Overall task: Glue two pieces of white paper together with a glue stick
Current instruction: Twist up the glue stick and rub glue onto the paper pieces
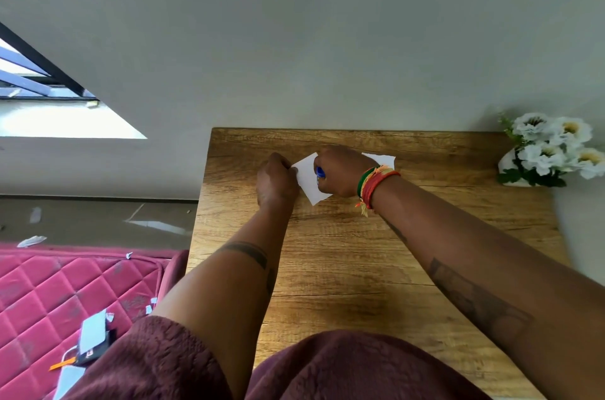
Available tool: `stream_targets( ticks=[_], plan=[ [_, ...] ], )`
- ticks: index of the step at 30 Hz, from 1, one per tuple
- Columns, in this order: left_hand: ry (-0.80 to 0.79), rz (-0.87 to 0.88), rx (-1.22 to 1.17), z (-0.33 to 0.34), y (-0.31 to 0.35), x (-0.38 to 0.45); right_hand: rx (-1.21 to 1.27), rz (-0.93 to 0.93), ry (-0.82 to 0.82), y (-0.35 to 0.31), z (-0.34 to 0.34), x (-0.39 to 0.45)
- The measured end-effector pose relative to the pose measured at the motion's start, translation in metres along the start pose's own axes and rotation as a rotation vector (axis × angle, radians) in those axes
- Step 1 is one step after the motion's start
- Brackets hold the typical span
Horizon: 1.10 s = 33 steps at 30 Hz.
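Note:
A white piece of paper (309, 179) lies on the wooden table (360, 268) near its far edge. My left hand (276, 181) presses on the paper's left edge with its fingers curled. My right hand (340, 172) is closed around a blue glue stick (320, 173), whose tip points down onto the paper. A second white paper (383, 160) lies just behind my right wrist, partly hidden by it.
A white vase of white flowers (550, 150) stands at the table's far right corner against the grey wall. To the left, a pink quilted mattress (65, 295) holds paper scraps and a small dark object. A window (49, 98) is at the left.

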<state>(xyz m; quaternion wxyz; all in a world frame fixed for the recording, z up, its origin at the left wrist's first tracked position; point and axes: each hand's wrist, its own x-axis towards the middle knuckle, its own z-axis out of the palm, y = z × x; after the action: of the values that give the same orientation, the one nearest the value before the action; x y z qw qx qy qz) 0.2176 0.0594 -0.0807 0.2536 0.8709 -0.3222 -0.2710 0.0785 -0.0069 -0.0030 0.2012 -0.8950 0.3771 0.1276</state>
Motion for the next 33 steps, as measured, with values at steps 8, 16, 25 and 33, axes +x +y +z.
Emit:
stream_targets(
  ticks=[8,16,25,33],
  plan=[
    [0.009,0.012,0.003,0.000,-0.001,-0.002,0.176,0.104,0.040,0.006,-0.009,0.004],
    [0.005,0.035,-0.003,-0.001,-0.001,-0.003,0.149,0.091,0.155,0.001,0.006,0.013],
    [0.032,0.030,0.050,0.001,0.006,-0.008,0.098,0.062,-0.058,0.001,-0.002,-0.005],
    [-0.015,0.029,-0.031,-0.007,0.005,-0.011,0.437,0.157,0.077,0.020,-0.002,-0.013]
  ],
)
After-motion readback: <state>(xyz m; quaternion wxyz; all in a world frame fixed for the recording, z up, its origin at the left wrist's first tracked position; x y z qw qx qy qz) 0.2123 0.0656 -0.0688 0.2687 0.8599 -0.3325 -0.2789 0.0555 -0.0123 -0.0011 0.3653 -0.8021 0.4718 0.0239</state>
